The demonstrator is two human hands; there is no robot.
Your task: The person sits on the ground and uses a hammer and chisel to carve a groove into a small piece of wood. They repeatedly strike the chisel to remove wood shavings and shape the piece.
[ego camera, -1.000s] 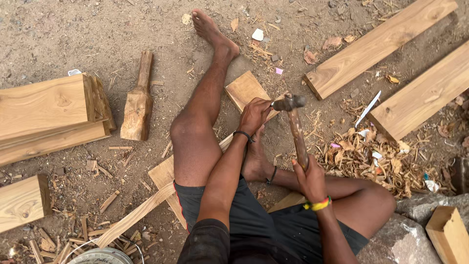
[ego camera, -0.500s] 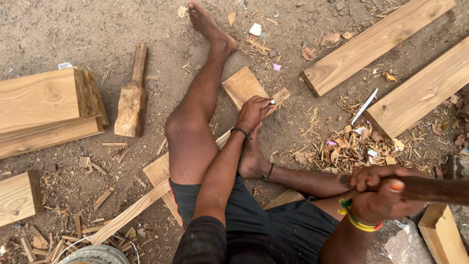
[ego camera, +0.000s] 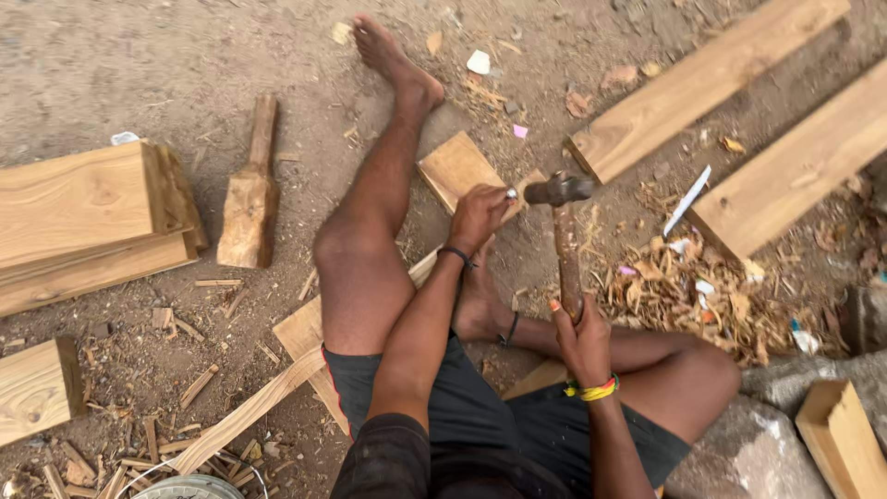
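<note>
- A hammer [ego camera: 565, 242] is being gripped low on its wooden handle by the right hand [ego camera: 582, 340], which is clenched around it; the dark metal head is being held just above a small metal tool [ego camera: 511, 195].
- The small metal tool is being pinched by the left hand [ego camera: 478, 217], whose fingers are closed on it; only its tip is being shown, so its kind cannot be told.
- A square wooden block [ego camera: 455, 168] is being pressed on by the left hand, which is resting on its near corner; the block is lying on the dirt ground [ego camera: 120, 65], just beside the hammer head.
- A wooden mallet [ego camera: 249, 196] is being left on the ground, well apart from the block, on its left.
- A stack of boards [ego camera: 88, 217] is being kept beyond the mallet, further from the block.
- Two long planks [ego camera: 739, 120] are lying to the right of the block, with a white-bladed knife [ego camera: 686, 200] lying between them.
- A heap of wood shavings [ego camera: 693, 291] is lying below the planks, near the hammer handle.
- A thin wooden strip [ego camera: 249, 411] is being passed under the bent left leg, below the block.
</note>
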